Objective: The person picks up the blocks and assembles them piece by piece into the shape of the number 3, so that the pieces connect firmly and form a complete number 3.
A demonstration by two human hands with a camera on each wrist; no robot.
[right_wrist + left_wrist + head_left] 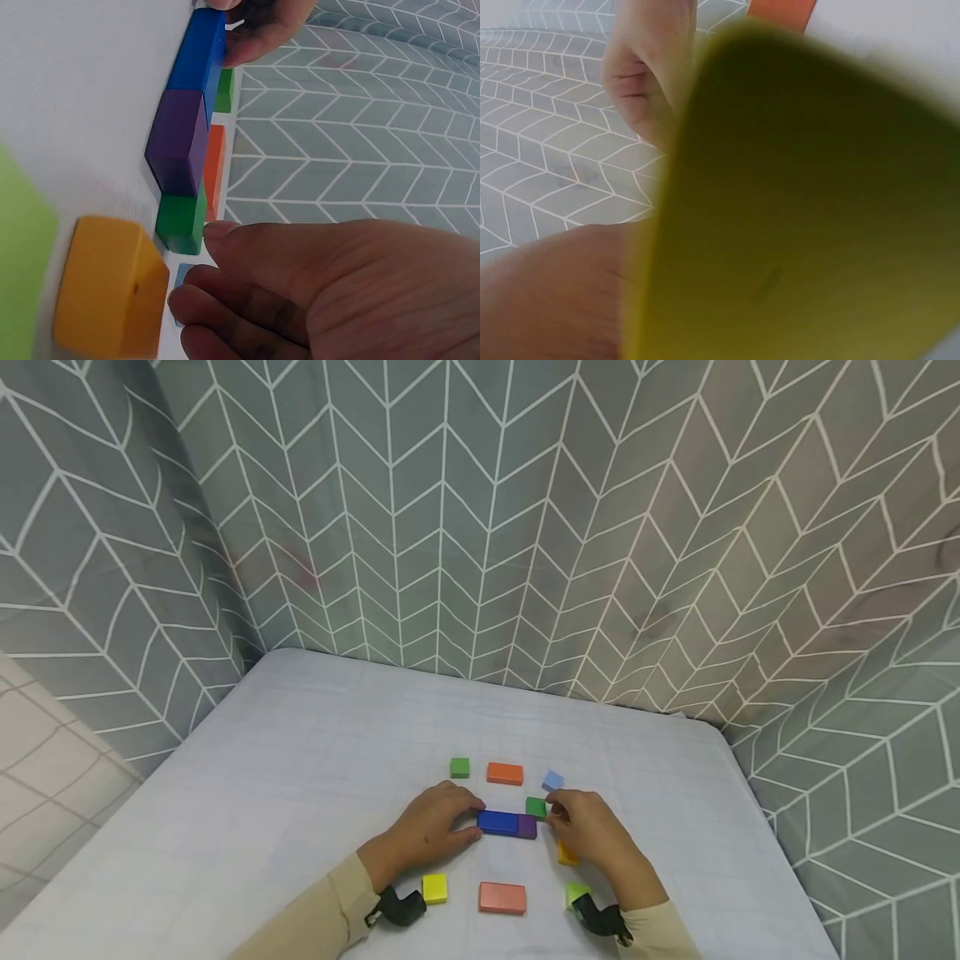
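My left hand (431,827) pinches the left end of a long blue block (497,822) between thumb and fingers. A purple block (527,827) sits flush against the blue block's right end. Just behind the purple one stands a green block (180,225), touching it or nearly so. My right hand (592,831) is beside the green block, thumb tip at its edge, the other fingers loosely bent with nothing between them. A yellow-orange block (109,289) lies beneath the right hand. In the left wrist view a blurred yellow block (802,202) hides most of the work.
Farther back lie a green cube (460,767), an orange block (505,773) and a light blue cube (552,781). Nearer are a yellow block (434,888), a salmon block (502,898) and a lime block (576,892) by the right wrist. A patterned curtain (465,527) borders the white table (337,718).
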